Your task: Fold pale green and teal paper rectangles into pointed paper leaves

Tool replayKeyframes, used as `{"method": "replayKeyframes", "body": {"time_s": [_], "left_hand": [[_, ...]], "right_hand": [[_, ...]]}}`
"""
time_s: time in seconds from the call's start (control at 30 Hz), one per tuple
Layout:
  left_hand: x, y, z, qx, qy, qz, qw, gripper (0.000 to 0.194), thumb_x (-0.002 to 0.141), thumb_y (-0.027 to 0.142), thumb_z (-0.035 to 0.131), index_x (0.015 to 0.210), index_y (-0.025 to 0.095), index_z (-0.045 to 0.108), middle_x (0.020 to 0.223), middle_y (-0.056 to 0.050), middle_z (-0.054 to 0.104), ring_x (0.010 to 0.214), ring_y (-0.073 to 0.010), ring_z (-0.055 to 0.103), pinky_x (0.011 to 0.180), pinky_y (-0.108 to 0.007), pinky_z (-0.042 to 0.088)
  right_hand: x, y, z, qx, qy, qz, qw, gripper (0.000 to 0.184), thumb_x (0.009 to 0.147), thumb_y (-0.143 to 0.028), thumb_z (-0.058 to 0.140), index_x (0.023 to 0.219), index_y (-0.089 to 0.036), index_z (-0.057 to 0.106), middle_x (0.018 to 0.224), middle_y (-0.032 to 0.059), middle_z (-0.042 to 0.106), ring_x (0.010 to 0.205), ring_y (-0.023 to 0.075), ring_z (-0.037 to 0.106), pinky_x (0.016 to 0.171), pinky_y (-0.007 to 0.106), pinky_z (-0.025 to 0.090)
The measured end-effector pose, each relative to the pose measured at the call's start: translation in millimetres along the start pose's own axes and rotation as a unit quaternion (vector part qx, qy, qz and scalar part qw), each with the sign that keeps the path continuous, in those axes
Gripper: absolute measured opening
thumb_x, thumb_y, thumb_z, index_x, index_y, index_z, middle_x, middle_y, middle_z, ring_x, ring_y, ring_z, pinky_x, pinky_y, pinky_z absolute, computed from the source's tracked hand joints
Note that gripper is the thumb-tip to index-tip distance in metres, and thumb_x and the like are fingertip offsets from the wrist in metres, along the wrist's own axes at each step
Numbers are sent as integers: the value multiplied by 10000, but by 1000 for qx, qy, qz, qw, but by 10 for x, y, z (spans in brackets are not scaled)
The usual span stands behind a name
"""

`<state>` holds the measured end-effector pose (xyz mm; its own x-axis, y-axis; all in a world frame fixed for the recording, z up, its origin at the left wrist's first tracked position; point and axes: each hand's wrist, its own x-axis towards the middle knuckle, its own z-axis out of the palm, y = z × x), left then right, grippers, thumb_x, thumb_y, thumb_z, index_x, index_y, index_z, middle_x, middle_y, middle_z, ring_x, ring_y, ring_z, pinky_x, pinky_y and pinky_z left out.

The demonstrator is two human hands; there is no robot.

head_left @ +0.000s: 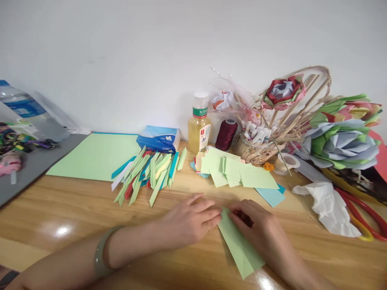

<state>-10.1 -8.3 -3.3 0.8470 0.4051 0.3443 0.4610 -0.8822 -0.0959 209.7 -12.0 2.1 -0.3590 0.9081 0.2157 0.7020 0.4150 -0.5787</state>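
A light green sheet of paper (242, 251) with a lengthwise crease lies slanted on the wooden table. My left hand (196, 220) rests with its fingers stretched out, their tips at the paper's upper left edge. On the other side, my right hand (260, 227) has curled fingers and its thumb on the paper's upper right part, gripping it there. Beyond my hands, a pile of folded paper strips (151, 173) in green, blue, red and white lies to the left. Farther right is a loose stack of small green paper pieces (238, 167), with blue ones beneath.
Large green sheets (96, 157) and a blue tissue pack (159, 138) lie by the wall. A yellow-liquid bottle (199, 125), a maroon thread spool (226, 135) and a basket (254, 149) with paper flowers stand behind. Crumpled tissue (328, 207) and red-and-yellow-handled scissors (367, 215) are at right.
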Motion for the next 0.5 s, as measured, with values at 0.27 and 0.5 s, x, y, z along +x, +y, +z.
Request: {"method": "replayKeyframes", "body": {"time_s": [0.27, 0.5], "left_hand": [[-5, 21, -3, 8, -3, -20, 1000, 233, 962, 172, 428, 1124, 130, 589, 1222, -67, 585, 1199, -201, 451, 1043, -427, 349], [5, -14, -16, 6, -38, 25, 999, 286, 974, 166, 365, 1152, 115, 582, 1274, -56, 566, 1329, -220, 312, 1071, -413, 314]], "right_hand": [[-46, 72, -34, -84, 3, -157, 984, 223, 925, -166, 420, 911, -196, 640, 853, 63, 641, 751, 176, 598, 636, 294, 510], [-49, 31, -99, -128, -43, -213, 968, 309, 949, -154, 329, 965, -142, 637, 853, 101, 626, 771, 204, 581, 621, 315, 511]]}}
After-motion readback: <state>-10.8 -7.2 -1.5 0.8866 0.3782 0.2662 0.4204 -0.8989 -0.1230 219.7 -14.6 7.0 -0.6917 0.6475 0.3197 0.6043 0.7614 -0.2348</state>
